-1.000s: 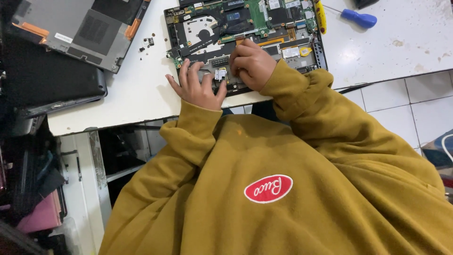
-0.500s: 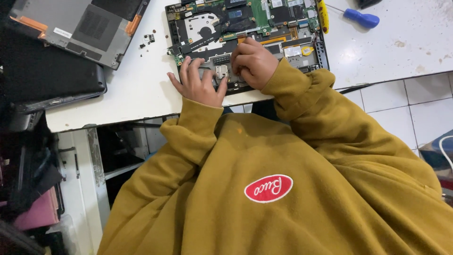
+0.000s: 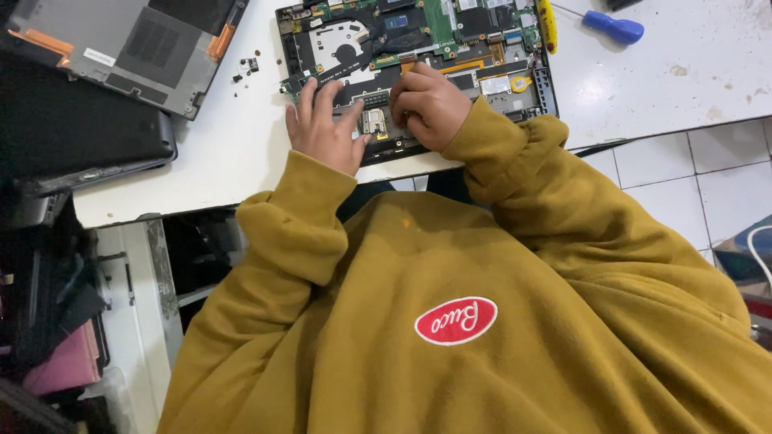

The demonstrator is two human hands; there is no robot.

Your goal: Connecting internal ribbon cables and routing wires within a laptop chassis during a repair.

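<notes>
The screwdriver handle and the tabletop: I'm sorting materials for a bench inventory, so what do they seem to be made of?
The screwdriver handle looks like smooth blue plastic, with an even colour and a slight sheen. The tabletop seems a white laminate or painted board, matte, with brownish scuffs and stains; its core cannot be told.

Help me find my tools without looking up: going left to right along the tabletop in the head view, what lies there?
Grey bottom cover → loose screws → left hand → right hand → yellow pry tool → blue screwdriver. Both hands rest on the opened laptop.
</notes>
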